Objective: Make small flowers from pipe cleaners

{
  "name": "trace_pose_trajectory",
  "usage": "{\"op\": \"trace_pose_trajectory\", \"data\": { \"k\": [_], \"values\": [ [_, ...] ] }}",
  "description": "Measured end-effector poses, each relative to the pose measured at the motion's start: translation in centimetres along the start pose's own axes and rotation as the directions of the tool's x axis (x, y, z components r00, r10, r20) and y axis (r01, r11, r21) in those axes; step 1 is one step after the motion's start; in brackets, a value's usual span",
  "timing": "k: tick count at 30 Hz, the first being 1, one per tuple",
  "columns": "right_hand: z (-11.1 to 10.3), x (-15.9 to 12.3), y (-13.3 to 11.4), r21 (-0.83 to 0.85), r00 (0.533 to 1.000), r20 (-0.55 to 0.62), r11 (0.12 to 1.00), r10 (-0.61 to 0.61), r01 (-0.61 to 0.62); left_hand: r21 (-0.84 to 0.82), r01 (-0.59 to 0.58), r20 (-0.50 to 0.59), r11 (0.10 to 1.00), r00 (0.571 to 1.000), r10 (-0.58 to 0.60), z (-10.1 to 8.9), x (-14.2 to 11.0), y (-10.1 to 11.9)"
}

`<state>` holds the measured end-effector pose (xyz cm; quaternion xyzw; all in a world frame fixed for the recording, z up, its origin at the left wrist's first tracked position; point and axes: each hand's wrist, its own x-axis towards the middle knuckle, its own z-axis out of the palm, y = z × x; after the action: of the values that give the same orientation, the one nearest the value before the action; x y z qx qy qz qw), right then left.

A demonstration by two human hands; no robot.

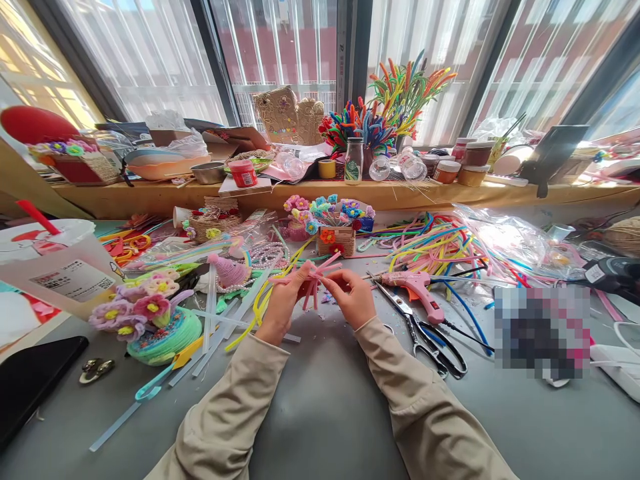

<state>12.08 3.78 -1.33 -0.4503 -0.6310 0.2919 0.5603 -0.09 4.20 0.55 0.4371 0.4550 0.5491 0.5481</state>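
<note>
Pink pipe cleaners (311,293), bunched so their ends fan out in several directions, are held up over the middle of the grey table. My left hand (283,301) is closed around the bunch from the left. On the other side, my right hand (351,295) pinches at it with thumb and forefinger. The exact grip point is partly hidden by the fingers. Right of my right hand lie a pink glue gun (417,290) and scissors (420,330) with black handles. Yellow pipe cleaners (260,307) and clear glue sticks (220,333) lie left of my left hand.
A mint-green yarn piece with fluffy flowers (163,340) sits at left, near a drink cup (55,267) and a black phone (37,383). Behind my hands stands a small basket of flowers (336,240). Loose pipe cleaners (440,243) heap at back right, below a cluttered ledge (300,193).
</note>
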Motion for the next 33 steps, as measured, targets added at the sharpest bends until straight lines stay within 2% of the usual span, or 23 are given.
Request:
{"op": "trace_pose_trajectory", "data": {
  "k": [2,4,7,9,13,15,17,19,21,26,30,33],
  "values": [
    [0.0,0.0,0.0,0.0,1.0,-0.005,1.0,0.006,-0.006,0.041,-0.035,0.073,0.999,0.997,0.032,0.0,-0.1,0.1],
    [0.0,0.0,0.0,0.008,1.0,-0.003,1.0,0.016,-0.016,0.078,-0.063,0.09,0.995,0.994,0.056,0.0,-0.1,0.1],
    [0.0,0.0,-0.1,0.048,0.999,0.031,0.998,0.034,-0.035,0.066,-0.032,-0.02,0.997,0.999,0.033,0.0,-0.1,0.0],
    [0.0,0.0,-0.2,0.072,0.998,0.051,0.996,0.047,-0.05,0.035,-0.015,-0.053,0.999,0.998,0.017,-0.1,-0.1,0.0],
    [0.0,0.0,-0.2,0.08,0.997,0.057,0.995,0.049,-0.054,0.076,-0.087,0.059,0.993,0.995,0.082,-0.2,0.0,-0.1],
    [-0.1,0.0,-0.2,0.067,0.999,0.009,0.997,0.042,-0.042,0.086,-0.107,0.049,0.991,0.993,0.103,-0.2,0.1,-0.1],
    [-0.3,0.0,-0.3,0.022,0.994,-0.106,0.999,0.025,-0.023,0.078,-0.088,-0.009,0.993,0.996,0.089,-0.2,0.1,-0.1],
    [-0.6,0.0,-0.5,-0.071,0.976,-0.217,0.997,-0.034,0.019,0.07,-0.059,-0.045,0.996,0.997,0.062,-0.2,0.1,-0.1],
    [-0.7,-0.1,-0.9,-0.176,0.962,-0.244,0.981,-0.126,0.084,0.066,-0.053,-0.033,0.996,0.998,0.056,-0.2,0.1,-0.1],
    [-0.5,-0.3,-1.4,-0.276,0.963,-0.104,0.938,-0.248,0.211,0.195,-0.154,0.018,0.969,0.988,0.154,0.1,-0.1,-0.2],
    [-0.3,-0.3,-1.2,-0.302,0.97,-0.047,0.929,-0.239,0.215,0.362,-0.234,0.015,0.902,0.969,0.246,0.1,-0.1,-0.1],
    [-0.4,-0.3,-1.2,-0.287,0.974,0.001,0.933,-0.226,0.217,0.366,-0.251,-0.004,0.896,0.963,0.271,0.0,0.0,-0.1]
  ]
}}
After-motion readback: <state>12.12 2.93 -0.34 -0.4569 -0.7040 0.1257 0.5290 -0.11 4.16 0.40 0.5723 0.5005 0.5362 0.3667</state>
